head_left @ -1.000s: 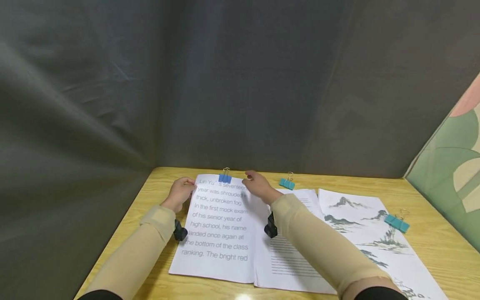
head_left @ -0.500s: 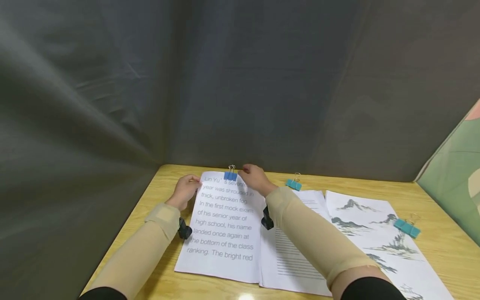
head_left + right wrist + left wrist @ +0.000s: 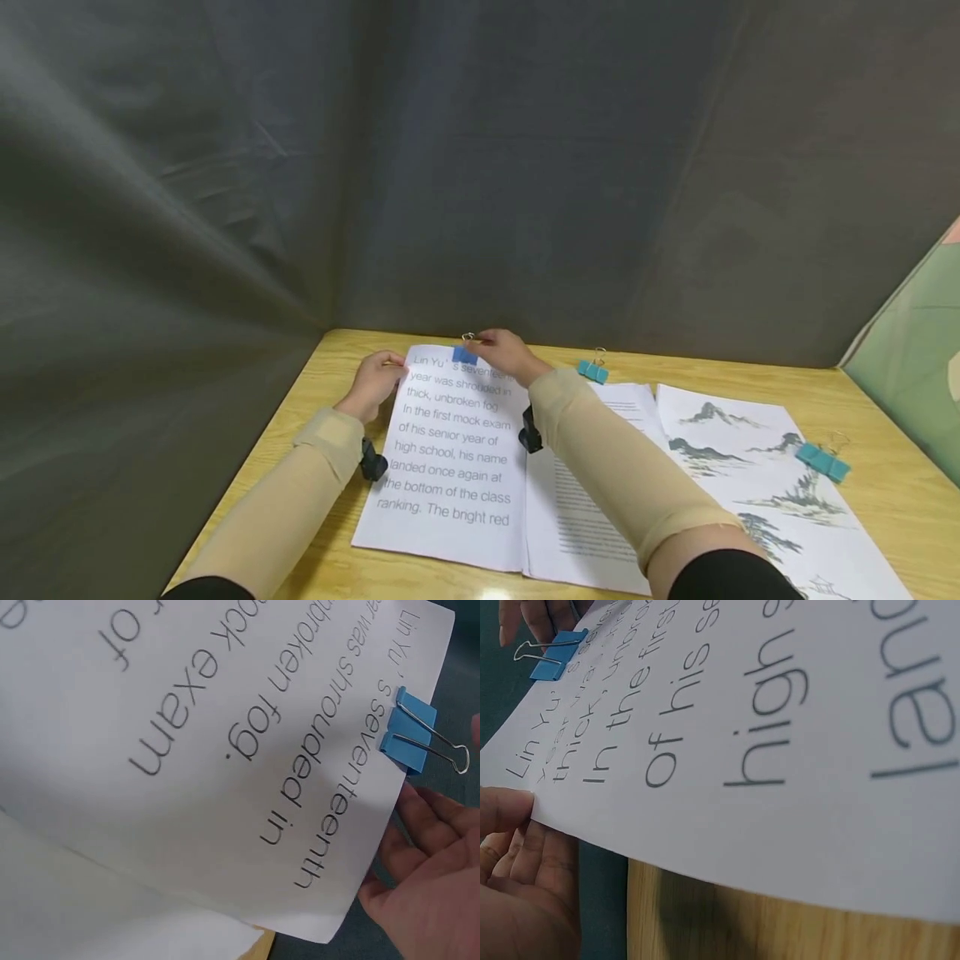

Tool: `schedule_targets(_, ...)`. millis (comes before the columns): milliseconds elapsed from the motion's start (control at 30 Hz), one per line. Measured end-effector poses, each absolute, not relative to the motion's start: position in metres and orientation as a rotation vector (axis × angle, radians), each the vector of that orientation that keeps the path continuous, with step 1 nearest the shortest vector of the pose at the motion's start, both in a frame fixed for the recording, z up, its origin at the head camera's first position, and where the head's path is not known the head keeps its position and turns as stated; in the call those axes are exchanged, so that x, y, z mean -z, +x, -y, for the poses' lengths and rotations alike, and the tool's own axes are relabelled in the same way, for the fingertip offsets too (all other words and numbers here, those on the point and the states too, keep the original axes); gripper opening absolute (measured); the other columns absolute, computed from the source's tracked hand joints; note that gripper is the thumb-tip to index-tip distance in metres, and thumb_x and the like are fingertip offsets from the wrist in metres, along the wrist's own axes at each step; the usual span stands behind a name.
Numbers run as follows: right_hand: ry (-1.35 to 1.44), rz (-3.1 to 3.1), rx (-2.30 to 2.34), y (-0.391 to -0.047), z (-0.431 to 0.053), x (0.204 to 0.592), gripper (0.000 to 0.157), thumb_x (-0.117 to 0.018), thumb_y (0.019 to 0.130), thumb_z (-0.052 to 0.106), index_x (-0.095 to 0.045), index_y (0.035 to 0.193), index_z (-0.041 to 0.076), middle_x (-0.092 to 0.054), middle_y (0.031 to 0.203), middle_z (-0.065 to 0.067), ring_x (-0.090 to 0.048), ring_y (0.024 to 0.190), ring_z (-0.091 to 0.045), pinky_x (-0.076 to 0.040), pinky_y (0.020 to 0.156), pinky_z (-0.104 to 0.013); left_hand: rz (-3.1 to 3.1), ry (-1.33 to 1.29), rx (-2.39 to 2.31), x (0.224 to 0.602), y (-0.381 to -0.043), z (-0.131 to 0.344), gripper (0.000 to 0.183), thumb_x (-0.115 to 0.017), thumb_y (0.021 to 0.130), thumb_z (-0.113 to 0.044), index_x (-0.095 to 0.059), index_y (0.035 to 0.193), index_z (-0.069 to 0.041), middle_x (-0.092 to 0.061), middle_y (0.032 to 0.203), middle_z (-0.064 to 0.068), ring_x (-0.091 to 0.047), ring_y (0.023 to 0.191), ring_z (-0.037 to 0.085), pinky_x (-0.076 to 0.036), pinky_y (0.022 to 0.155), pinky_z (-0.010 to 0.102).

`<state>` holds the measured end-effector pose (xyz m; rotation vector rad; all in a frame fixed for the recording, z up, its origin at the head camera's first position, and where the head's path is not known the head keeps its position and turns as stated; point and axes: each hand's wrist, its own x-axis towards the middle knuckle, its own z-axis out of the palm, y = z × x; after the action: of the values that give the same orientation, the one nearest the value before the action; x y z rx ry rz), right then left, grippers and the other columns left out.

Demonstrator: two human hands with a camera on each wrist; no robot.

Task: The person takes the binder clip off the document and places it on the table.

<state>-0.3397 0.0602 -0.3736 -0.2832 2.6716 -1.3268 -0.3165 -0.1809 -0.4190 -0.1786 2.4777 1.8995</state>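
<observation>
A large-print page stands with its top end raised off the table, and a blue binder clip bites its top edge. At the page's upper left corner, my left hand pinches the paper between thumb and fingers, plain in the left wrist view. My right hand is at the top edge beside the clip. In the right wrist view, the right fingers reach behind the page just beside the clip. The right thumb stands apart from the clip's wire handles; the fingertips are hidden behind the paper.
Right of the page lie small-print sheets under a teal binder clip. Farther right, a landscape-painting sheet carries another teal binder clip. A dark curtain rises behind the wooden table.
My right hand has moved left along the top edge, from right of the blue clip to its wire handles. The left hand keeps its pinch on the page. The head view has shifted slightly.
</observation>
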Motion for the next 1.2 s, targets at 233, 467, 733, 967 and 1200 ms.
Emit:
schedule_targets(233, -0.248, -2.564, 1.408, -0.339, -0.061, 0.374, 0.058, -0.06, 0.104, 0.039, -0.055, 0.145, -0.002, -0.054, 0.146, -0.02, -0.05, 0.134, -0.035, -0.04, 0.111, -0.049, -2.484, -0.184, -1.888, 0.421, -0.314, 0.182, 0.013, -0.056, 0.103, -0.005, -0.064, 0.111, 0.001, -0.066, 0.11, 0.016, -0.058, 0.088, 0.024, -0.045, 0.081, 0.036)
schedule_targets(467, -0.245, -2.527, 1.424, -0.339, -0.06, 0.372, 0.058, -0.062, 0.104, 0.037, -0.053, 0.147, -0.001, -0.053, 0.146, -0.019, -0.05, 0.134, -0.034, -0.04, 0.111, -0.049, -2.477, -0.186, -1.889, 0.422, -0.313, 0.184, 0.014, -0.056, 0.103, -0.005, -0.064, 0.112, 0.002, -0.065, 0.111, 0.017, -0.059, 0.086, 0.023, -0.046, 0.078, 0.034)
schedule_targets(733, -0.27, -2.498, 1.43, -0.34, -0.061, 0.366, 0.054, -0.065, 0.102, 0.032, -0.056, 0.143, -0.003, -0.055, 0.144, -0.019, -0.049, 0.136, -0.036, -0.037, 0.114, -0.05, -2.491, -0.19, -1.888, 0.422, -0.312, 0.184, 0.016, -0.056, 0.103, -0.005, -0.065, 0.114, 0.003, -0.065, 0.115, 0.018, -0.06, 0.086, 0.022, -0.048, 0.077, 0.032)
schedule_targets(967, -0.268, -2.474, 1.398, -0.338, -0.061, 0.36, 0.056, -0.066, 0.102, 0.032, -0.055, 0.143, -0.005, -0.056, 0.143, -0.02, -0.05, 0.135, -0.036, -0.037, 0.114, -0.05, -2.48, -0.215, -1.883, 0.424, -0.311, 0.185, 0.017, -0.056, 0.104, -0.005, -0.065, 0.117, 0.003, -0.064, 0.117, 0.018, -0.06, 0.09, 0.023, -0.048, 0.081, 0.034)
schedule_targets(1200, -0.257, -2.43, 1.409, -0.339, -0.062, 0.361, 0.054, -0.068, 0.101, 0.032, -0.056, 0.14, -0.003, -0.055, 0.142, -0.018, -0.048, 0.135, -0.035, -0.034, 0.115, -0.051, -2.473, -0.208, -1.873, 0.423, -0.309, 0.184, 0.017, -0.056, 0.104, -0.004, -0.065, 0.117, 0.003, -0.065, 0.116, 0.019, -0.06, 0.089, 0.024, -0.047, 0.081, 0.035)
